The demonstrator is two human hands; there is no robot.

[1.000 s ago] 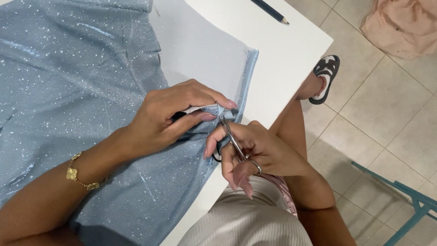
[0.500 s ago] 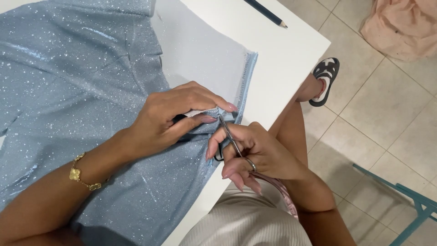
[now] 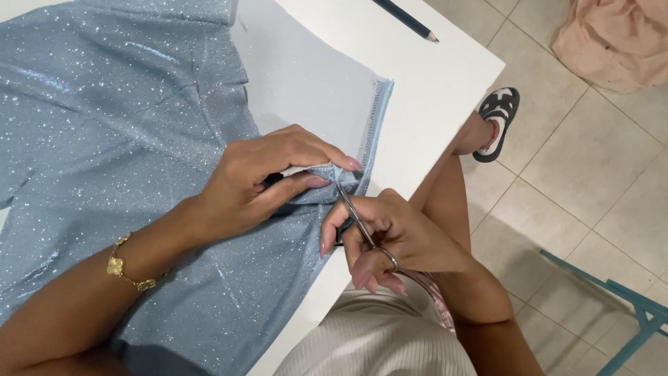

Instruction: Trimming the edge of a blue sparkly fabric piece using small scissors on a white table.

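While the left hand [image 3: 257, 181] pinches a fold of the glittering light-blue fabric [image 3: 125, 132], its fingers closed on the cloth, the right hand [image 3: 390, 237] grips small metal scissors [image 3: 358, 219], blades at that fold. Fabric lies spread across the white surface [image 3: 431, 90], stitched hem near the right edge.

Since 1 second ago the right hand [image 3: 396, 240] has slid slightly toward the lower right of the frame, drawing the small scissors [image 3: 358, 219] with it, so their tips now sit just below the left hand's [image 3: 268, 177] fingertips at the fold in the sparkly blue fabric [image 3: 104, 125]. The left thumb has pushed a little further forward along that fold.
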